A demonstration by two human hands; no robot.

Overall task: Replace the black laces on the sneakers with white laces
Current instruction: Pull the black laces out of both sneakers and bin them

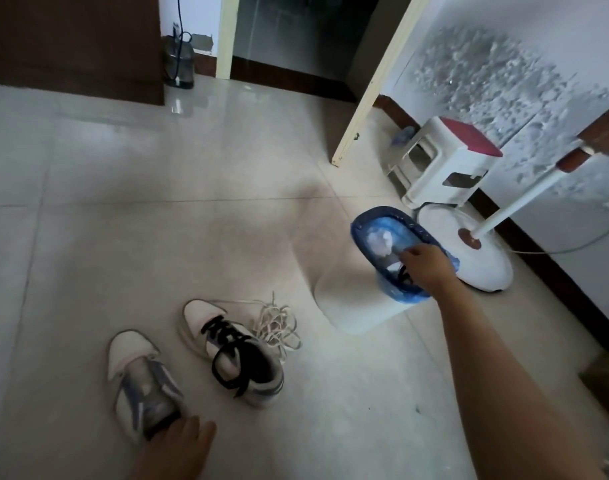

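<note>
The right hand (424,268) reaches out at full arm's length over a white plastic waste bin lined with a blue bag (382,292), knuckles up, fingers bent down into the bin's mouth; a black lace (404,276) shows dark just beneath the fingers, but whether they still pinch it cannot be told. Crumpled white paper (379,241) lies inside the bin. The left hand (182,441) sits low at the near edge, fingers fairly straight, touching the heel of the unlaced white and lilac sneaker (140,379). Just beside that shoe, to its right, stands the second white and lilac sneaker with black laces (232,351) still threaded, and a loose heap of white laces (275,323) lies touching its far side.

All of this rests on a glossy beige tiled floor (157,209). Beyond the bin are the round white base of a standing fan (483,261) and a white plastic stool with a dark red top (448,161), both against a wall with flaking paint (504,71). A cream door frame (372,81) opens onto a dark room
</note>
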